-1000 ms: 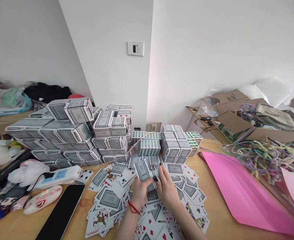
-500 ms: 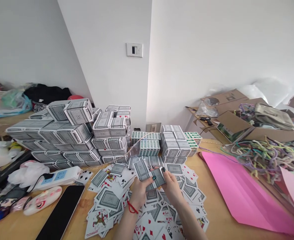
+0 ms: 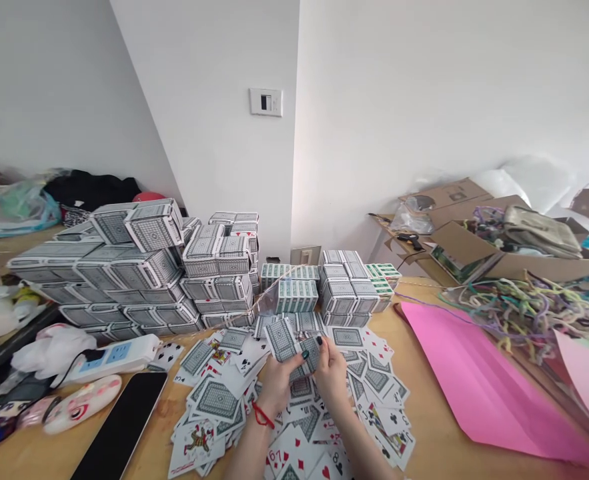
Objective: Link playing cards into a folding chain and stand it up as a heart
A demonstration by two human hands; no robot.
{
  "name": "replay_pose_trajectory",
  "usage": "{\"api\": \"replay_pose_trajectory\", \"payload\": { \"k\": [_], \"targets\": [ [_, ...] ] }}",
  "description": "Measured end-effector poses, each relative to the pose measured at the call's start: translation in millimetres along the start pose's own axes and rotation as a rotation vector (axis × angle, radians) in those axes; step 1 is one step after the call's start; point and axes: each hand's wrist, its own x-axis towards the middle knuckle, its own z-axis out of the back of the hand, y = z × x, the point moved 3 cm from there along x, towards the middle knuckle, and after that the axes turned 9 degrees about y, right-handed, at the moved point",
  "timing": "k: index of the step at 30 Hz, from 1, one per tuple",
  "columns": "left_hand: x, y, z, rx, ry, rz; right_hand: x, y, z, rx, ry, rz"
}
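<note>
My left hand (image 3: 277,385) is closed on a playing card (image 3: 279,339) with a grey patterned back, its thumb lying across the front. A second card (image 3: 310,350), also back side out, overlaps it and is pinched in the fingers of my right hand (image 3: 332,377). Whether further cards lie behind these two is hidden. Loose playing cards (image 3: 218,400), some face up and some face down, spread in a heap under and around both hands. A joker (image 3: 198,440) lies face up at the heap's left edge.
Folded-card blocks (image 3: 147,267) are stacked high at the back left, with a smaller stack (image 3: 351,287) behind my right hand. A phone (image 3: 119,427) and a power strip (image 3: 124,353) lie to the left. Pink paper (image 3: 474,380) and a yarn tangle (image 3: 529,313) are on the right.
My right hand has shifted slightly left, and its card has turned and sits closer against the one in my left hand. The whole view has drifted a little.
</note>
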Motion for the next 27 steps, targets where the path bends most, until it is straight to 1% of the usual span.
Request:
{"api": "replay_pose_trajectory", "payload": {
  "k": [2,5,8,9,10,11,13,14,15,17,20,23,25,27],
  "targets": [
    [2,3,5.0,0.022,-0.035,0.003,2,0,-1,0.027,0.049,-0.010],
    [4,6,8.5,0.030,-0.072,0.039,4,5,3,0.100,0.109,0.025],
    [2,4,7.1,-0.030,-0.081,0.092,5,8,10,0.178,0.156,0.015],
    [0,2,5.6,-0.068,-0.060,0.113,6,7,12,0.209,0.173,-0.003],
    [-2,-1,3.5,-0.119,-0.017,0.134,8,5,14,0.247,0.183,-0.020],
    [-4,-4,0.5,-0.185,0.057,0.156,10,3,16,0.288,0.181,-0.036],
    [-10,-13,-7.6,-0.352,0.280,0.205,14,-2,20,0.370,0.162,-0.071],
    [-13,-18,-11.0,-0.433,0.370,0.231,16,-5,22,0.404,0.157,-0.087],
    [-15,-21,-13.3,-0.494,0.430,0.251,17,-6,23,0.425,0.160,-0.099],
    [-18,-24,-15.3,-0.554,0.486,0.293,19,-6,25,0.425,0.175,-0.100],
    [-17,-17,-13.5,-0.506,0.487,0.382,18,1,24,0.348,0.203,-0.057],
    [-12,-2,-7.4,-0.461,0.450,0.498,18,9,18,0.275,0.313,-0.011],
    [-9,4,-2.5,-0.471,0.428,0.507,20,10,15,0.268,0.373,0.007],
    [-6,5,2.4,-0.500,0.403,0.473,27,8,15,0.230,0.360,0.006]
  ]
}}
